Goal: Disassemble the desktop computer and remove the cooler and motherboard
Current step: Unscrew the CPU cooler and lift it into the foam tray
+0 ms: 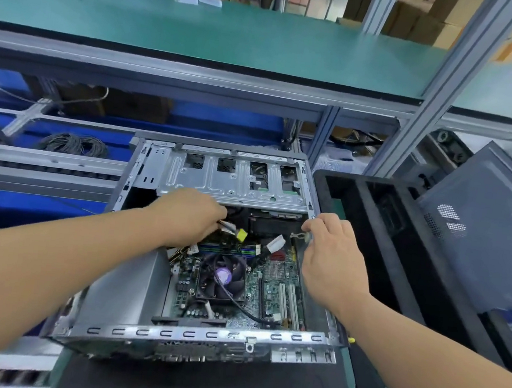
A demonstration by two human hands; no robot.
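An open desktop case point(200, 336) lies on its side on a black mat. Inside, the green motherboard point(272, 294) carries a black fan cooler point(222, 277) with a purple hub sticker. My left hand point(188, 218) reaches in above the cooler and grips a bundle of cables with white and yellow connectors point(239, 233). Over at the case's right wall, my right hand point(330, 259) pinches a small pale clip point(302, 236). A white connector point(275, 244) hangs loose between both hands. The silver drive cage point(234, 178) spans the far end of the case.
A black front bezel point(370, 239) and a grey side panel point(484, 226) lean to the right of the case. The grey power supply point(123, 284) fills the case's left side. Aluminium rails, a coiled cable point(72, 144) and a green shelf point(203, 31) lie behind.
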